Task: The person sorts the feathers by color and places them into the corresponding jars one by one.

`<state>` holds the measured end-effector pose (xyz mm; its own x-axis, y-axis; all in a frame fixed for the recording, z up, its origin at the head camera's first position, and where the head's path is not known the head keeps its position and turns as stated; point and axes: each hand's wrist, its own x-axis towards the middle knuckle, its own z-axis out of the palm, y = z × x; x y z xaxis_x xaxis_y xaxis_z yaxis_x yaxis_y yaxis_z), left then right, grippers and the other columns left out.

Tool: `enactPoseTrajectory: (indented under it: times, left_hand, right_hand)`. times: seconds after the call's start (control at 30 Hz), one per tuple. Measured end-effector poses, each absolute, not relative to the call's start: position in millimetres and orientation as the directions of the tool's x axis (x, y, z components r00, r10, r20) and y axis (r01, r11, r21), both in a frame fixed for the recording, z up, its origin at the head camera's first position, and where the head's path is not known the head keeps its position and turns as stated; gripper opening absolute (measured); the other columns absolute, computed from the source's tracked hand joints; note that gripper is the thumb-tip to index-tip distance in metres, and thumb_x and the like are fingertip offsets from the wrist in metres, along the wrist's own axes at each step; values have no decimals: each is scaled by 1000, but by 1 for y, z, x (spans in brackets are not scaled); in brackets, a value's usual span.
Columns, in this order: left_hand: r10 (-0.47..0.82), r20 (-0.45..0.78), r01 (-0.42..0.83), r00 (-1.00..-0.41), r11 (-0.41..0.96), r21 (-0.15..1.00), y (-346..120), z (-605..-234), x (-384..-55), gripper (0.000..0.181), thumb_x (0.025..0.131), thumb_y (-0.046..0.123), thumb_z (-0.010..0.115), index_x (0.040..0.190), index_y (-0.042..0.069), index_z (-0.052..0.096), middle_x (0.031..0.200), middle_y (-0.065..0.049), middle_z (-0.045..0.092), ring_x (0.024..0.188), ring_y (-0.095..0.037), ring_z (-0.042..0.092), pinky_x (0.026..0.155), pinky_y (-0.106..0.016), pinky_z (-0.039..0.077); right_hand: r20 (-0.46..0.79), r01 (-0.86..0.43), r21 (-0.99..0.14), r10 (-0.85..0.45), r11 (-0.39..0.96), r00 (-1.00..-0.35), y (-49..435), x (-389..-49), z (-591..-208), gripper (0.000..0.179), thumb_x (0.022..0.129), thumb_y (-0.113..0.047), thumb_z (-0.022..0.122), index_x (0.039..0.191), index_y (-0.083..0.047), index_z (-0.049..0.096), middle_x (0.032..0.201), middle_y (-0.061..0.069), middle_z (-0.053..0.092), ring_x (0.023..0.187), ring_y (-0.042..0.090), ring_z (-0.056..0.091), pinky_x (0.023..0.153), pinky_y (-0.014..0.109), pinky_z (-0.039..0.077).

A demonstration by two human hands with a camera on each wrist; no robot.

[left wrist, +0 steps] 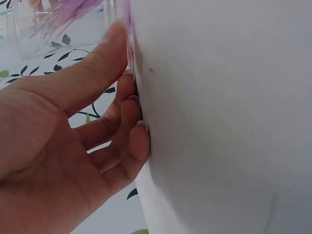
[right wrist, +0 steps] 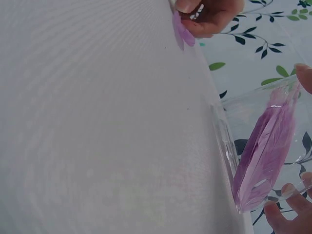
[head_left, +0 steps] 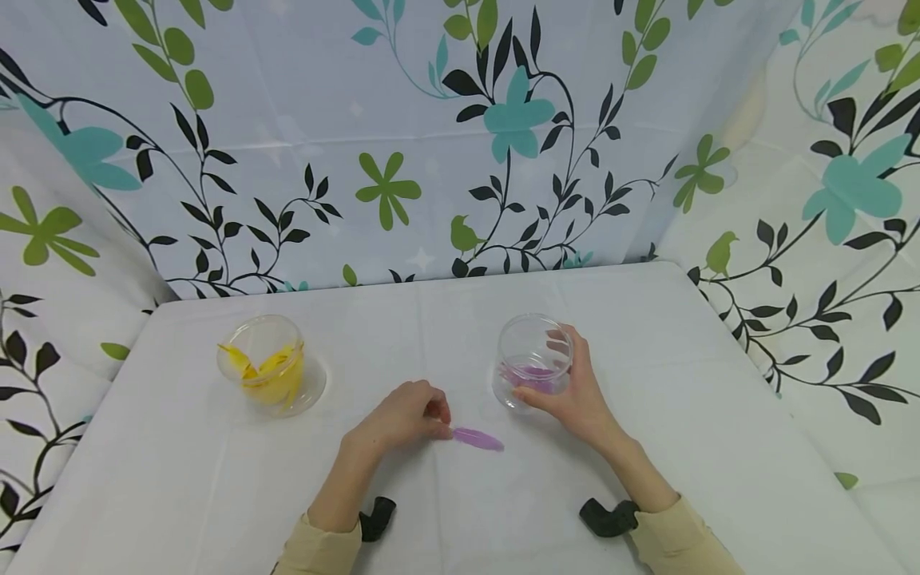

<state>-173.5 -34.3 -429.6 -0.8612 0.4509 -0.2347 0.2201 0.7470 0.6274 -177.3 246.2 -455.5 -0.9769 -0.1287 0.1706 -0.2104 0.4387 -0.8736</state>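
My left hand [head_left: 404, 415] pinches the end of a purple feather [head_left: 479, 439] between thumb and fingertips, low over the white tabletop. In the left wrist view the other fingertips [left wrist: 139, 139] rest at the table surface, and most of the feather is hidden. To the right, my right hand [head_left: 580, 395] holds a clear jar [head_left: 530, 329] around its side, thumb at the front and fingers behind. Several purple feathers [right wrist: 265, 151] stand inside that jar, leaning against its wall. The jar is upright on the table, its mouth open, just beyond the loose feather.
A second clear jar [head_left: 312, 379] with yellow feathers [head_left: 276, 377] stands at the back left of the white table [head_left: 216, 495]. Leaf-patterned cloth [head_left: 287, 136] hangs behind and along both sides. Dark wrist-camera mounts [head_left: 607, 517] sit by the sleeves.
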Motion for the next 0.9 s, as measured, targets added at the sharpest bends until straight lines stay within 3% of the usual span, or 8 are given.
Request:
enactPoseTrajectory:
  times: [0.2, 0.5, 0.77, 0.9]
  left_hand:
    - [484, -218, 255, -847, 731, 632, -37, -431, -172, 16, 82, 6, 80, 73, 14, 69, 77, 5, 60, 77, -12, 50, 74, -30, 46]
    - [473, -205, 210, -857, 683, 700, -50, -413, -170, 7, 92, 13, 72, 86, 16, 69, 80, 7, 63, 78, -10, 55, 74, -28, 48]
    - [443, -149, 178, -884, 614, 769, -64, -388, -177, 5, 95, 22, 69, 95, 17, 71, 91, -4, 70, 83, -14, 59, 77, -31, 51]
    - [404, -101, 165, -909, 572, 804, -66, -380, -181, 9, 96, 25, 69, 98, 18, 73, 93, -2, 71, 86, -15, 61, 82, -32, 52]
  right_hand:
    - [173, -211, -876, -126, 434, -977, 247, -178, -455, 106, 74, -31, 90, 152, -20, 19, 152, 12, 35, 142, 32, 37, 111, 62, 36]
    - [176, -212, -875, -122, 436, -977, 247, -177, -457, 105, 74, -31, 89, 152, -23, 19, 152, 11, 35, 142, 31, 37, 110, 62, 36]
    - [179, -215, -875, -122, 434, -976, 246, -178, -457, 105, 74, -32, 89, 152, -24, 19, 152, 11, 35, 142, 30, 37, 110, 62, 37]
    - [183, -218, -874, -121, 435, -976, 246, -178, -457, 105, 74, -32, 89, 152, -23, 19, 152, 9, 36, 142, 29, 37, 110, 62, 37]
